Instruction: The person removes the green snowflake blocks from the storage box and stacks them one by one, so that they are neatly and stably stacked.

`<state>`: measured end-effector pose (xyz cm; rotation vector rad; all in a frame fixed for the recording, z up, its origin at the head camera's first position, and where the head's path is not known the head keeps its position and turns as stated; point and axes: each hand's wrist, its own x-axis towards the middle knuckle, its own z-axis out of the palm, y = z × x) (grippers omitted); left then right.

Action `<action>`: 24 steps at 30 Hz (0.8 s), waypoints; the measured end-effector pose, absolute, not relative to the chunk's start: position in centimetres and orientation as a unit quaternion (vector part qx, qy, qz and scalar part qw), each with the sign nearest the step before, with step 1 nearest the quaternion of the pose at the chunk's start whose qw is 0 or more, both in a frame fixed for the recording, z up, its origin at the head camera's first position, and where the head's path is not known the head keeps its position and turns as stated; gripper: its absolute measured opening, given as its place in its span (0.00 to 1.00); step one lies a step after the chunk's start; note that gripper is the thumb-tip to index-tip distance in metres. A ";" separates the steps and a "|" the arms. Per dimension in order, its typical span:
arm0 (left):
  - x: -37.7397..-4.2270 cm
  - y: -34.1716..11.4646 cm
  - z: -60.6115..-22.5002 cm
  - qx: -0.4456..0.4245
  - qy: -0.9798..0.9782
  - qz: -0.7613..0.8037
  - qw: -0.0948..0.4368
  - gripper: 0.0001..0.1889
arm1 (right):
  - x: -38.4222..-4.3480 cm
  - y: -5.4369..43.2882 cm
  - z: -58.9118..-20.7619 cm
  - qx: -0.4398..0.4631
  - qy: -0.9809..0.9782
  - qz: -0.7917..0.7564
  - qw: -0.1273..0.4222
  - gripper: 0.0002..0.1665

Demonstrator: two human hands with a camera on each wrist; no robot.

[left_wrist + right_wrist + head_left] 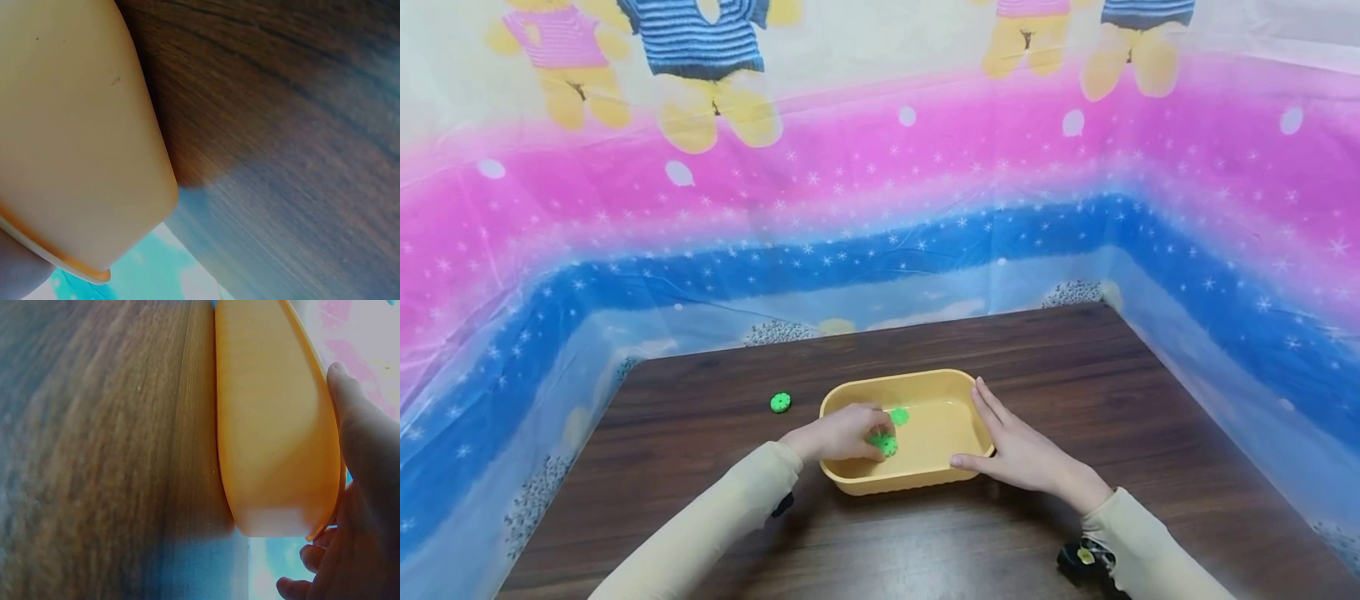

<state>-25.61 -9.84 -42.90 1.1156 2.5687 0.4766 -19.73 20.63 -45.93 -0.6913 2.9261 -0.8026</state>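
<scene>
Apparently placing or lifting a pinched green disc (888, 447) inside the yellow tray (934, 435) with left hand (846, 432), bracing the tray's right end with spread right hand (1024, 451). Next, likely lift clear.

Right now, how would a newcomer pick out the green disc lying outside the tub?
On the dark wood-grain table, find the oblong yellow tub. Just past its left end, apart from it, lies a small bright-green scalloped disc. The other green pieces are inside the tub; this one alone rests on the tabletop.
</scene>
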 end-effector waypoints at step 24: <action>-25.6 -11.3 -40.5 0.381 0.900 0.205 0.057 0.18 | -19.6 20.6 -45.7 -0.223 0.940 -0.259 0.010 0.68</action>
